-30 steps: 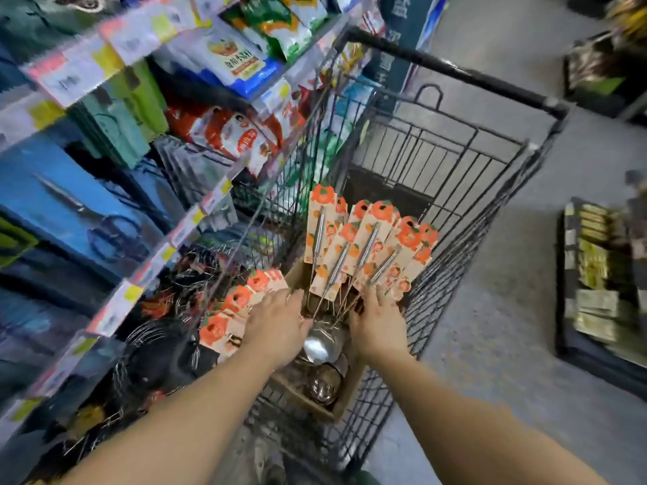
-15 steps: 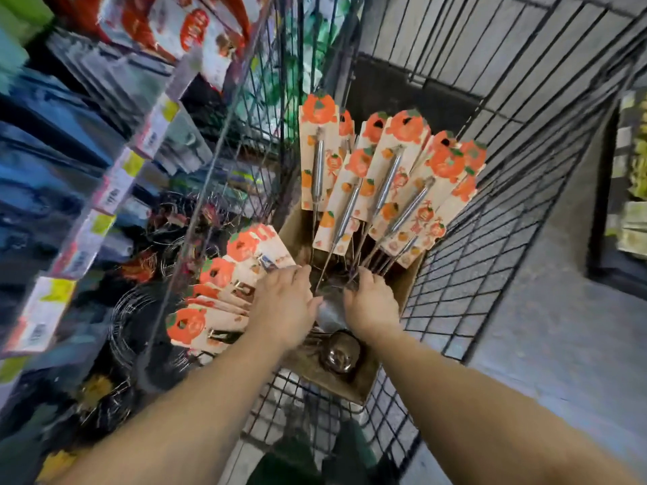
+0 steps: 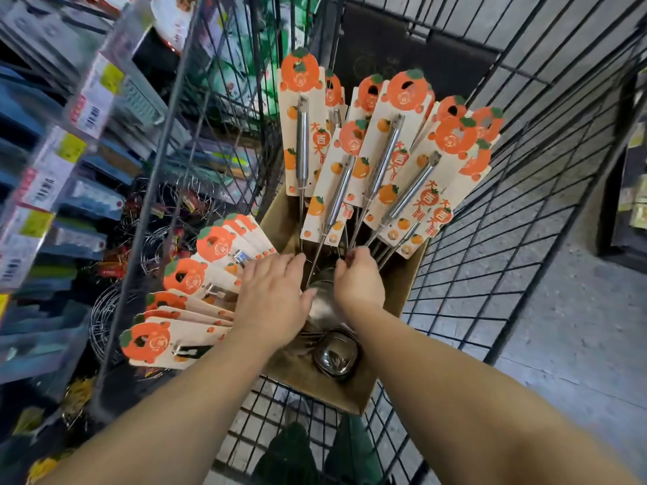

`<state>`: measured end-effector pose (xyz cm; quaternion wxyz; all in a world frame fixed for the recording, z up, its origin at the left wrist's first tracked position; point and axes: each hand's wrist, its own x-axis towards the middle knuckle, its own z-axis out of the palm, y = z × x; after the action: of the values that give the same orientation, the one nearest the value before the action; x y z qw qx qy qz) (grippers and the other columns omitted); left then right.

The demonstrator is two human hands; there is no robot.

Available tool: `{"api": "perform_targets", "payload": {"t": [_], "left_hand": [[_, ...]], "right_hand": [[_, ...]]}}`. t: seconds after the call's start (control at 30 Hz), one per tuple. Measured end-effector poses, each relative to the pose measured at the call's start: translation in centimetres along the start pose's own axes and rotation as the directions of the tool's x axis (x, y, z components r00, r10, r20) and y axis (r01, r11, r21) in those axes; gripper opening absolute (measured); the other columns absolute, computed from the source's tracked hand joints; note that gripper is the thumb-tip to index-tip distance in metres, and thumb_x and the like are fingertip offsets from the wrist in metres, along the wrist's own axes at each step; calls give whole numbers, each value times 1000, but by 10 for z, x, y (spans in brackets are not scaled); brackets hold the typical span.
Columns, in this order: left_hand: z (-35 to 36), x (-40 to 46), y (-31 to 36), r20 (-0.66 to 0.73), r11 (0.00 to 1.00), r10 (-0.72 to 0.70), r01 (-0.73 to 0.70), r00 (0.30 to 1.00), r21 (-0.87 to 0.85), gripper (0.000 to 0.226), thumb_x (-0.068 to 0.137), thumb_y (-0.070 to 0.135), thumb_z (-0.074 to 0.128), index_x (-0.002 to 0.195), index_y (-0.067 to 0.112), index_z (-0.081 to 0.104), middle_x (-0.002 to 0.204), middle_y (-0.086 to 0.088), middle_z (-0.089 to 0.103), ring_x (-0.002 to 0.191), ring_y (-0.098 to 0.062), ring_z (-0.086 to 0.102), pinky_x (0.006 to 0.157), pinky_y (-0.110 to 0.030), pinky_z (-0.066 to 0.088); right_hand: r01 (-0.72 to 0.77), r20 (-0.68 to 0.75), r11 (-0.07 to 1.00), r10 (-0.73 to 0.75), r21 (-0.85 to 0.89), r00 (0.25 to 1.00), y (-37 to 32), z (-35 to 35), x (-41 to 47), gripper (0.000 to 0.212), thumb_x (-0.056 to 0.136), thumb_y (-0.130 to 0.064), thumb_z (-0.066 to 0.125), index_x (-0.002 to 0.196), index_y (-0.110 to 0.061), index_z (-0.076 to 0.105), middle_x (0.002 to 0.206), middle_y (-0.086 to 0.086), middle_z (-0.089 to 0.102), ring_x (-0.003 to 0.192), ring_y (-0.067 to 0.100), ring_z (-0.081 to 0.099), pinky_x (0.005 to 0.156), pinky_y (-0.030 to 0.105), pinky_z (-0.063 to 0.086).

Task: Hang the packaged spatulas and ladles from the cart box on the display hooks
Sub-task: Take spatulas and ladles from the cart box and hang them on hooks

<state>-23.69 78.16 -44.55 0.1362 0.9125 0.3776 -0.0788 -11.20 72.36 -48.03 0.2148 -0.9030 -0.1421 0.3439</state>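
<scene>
A brown cardboard box point(image 3: 402, 285) stands in the wire cart point(image 3: 490, 239). Several packaged ladles point(image 3: 381, 159) with steel handles on cream cards bearing orange fruit prints stand upright in it, fanned out. A second bunch of packaged utensils point(image 3: 196, 281) leans out over the box's left side. My left hand point(image 3: 273, 299) lies over the base of that left bunch, fingers curled around it. My right hand point(image 3: 357, 278) is closed on the thin steel stems of the upright ladles. Shiny ladle bowls point(image 3: 336, 351) show in the box below my hands.
Store shelves point(image 3: 70, 141) with price tags and blue packages run along the left. Wire racks point(image 3: 108, 320) hang low on that side behind the cart wall. Grey floor point(image 3: 560, 344) lies to the right, with a dark display at the far right edge.
The view has moved closer and lower over the box. Both hands stay at the utensil bases; the right hand has closed tighter on the stems.
</scene>
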Motion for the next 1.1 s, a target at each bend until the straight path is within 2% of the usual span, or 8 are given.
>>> {"api": "perform_targets", "payload": {"t": [0.1, 0.23, 0.37, 0.57, 0.7, 0.8, 0.93, 1.1], "left_hand": [[1, 5, 3, -7, 1000, 0, 0, 1000, 11, 57, 79, 42, 66, 126, 13, 55, 121, -6, 62, 115, -30, 53, 98, -38, 21], [4, 7, 3, 5, 1000, 2, -2, 1000, 1, 59, 81, 44, 64, 131, 14, 52, 126, -6, 59, 120, -28, 49, 102, -39, 22], [6, 7, 2, 23, 1000, 10, -10, 1000, -11, 64, 85, 47, 59, 139, 17, 43, 136, -3, 52, 128, -25, 41, 107, -38, 19], [-2, 12, 5, 71, 996, -41, 46, 997, -72, 68, 83, 49, 60, 142, 22, 38, 139, 1, 50, 129, -21, 40, 110, -38, 23], [-19, 20, 16, 46, 966, -54, 64, 997, -251, 65, 83, 45, 63, 139, 22, 42, 134, 0, 53, 125, -22, 44, 106, -37, 32], [-28, 30, 29, 39, 904, -76, 85, 996, -418, 53, 85, 38, 63, 133, 22, 48, 129, 0, 55, 121, -23, 48, 103, -38, 39], [-33, 38, 40, 73, 738, -188, 190, 980, -648, 31, 87, 21, 56, 118, 23, 59, 116, 2, 64, 106, -19, 58, 88, -35, 48], [-25, 38, 42, 124, 640, -264, 270, 956, -719, 22, 87, 15, 55, 104, 21, 67, 105, -4, 66, 95, -22, 61, 80, -31, 46]], "right_hand": [[-130, -34, 982, 136, 138, 990, 7, -2, 7, 27, 95, -28, 51, 119, -18, 47, 109, 4, 63, 86, 22, 55, 70, 32, 42], [-165, 32, 955, 162, 247, 986, 12, 3, 18, 32, 95, -23, 54, 125, -16, 46, 113, 5, 63, 102, 26, 60, 83, 37, 47], [-189, 39, 904, 189, 383, 981, 14, -1, 27, 20, 95, -18, 54, 114, -14, 60, 82, -8, 57, 83, 16, 57, 75, 29, 48], [75, -99, 910, -37, 408, 994, -14, -31, 12, 4, 94, -21, 58, 96, -22, 61, 74, -12, 58, 67, 3, 54, 59, 18, 40], [248, -142, 907, -211, 340, 967, -45, -63, 5, 11, 93, -26, 59, 103, -24, 64, 92, -6, 68, 84, 14, 64, 76, 31, 52], [382, -87, 883, -372, 273, 924, -60, -81, -5, 16, 92, -24, 60, 106, -29, 67, 102, -8, 70, 96, 13, 64, 86, 36, 53], [424, -36, 848, -436, 317, 899, -69, -91, -16, 19, 89, -22, 65, 106, -31, 70, 97, -15, 69, 97, 6, 64, 89, 37, 54], [460, -17, 828, -480, 320, 877, -64, -89, -24, 19, 86, -20, 67, 104, -26, 72, 95, -9, 72, 92, 7, 66, 85, 38, 56]]}}
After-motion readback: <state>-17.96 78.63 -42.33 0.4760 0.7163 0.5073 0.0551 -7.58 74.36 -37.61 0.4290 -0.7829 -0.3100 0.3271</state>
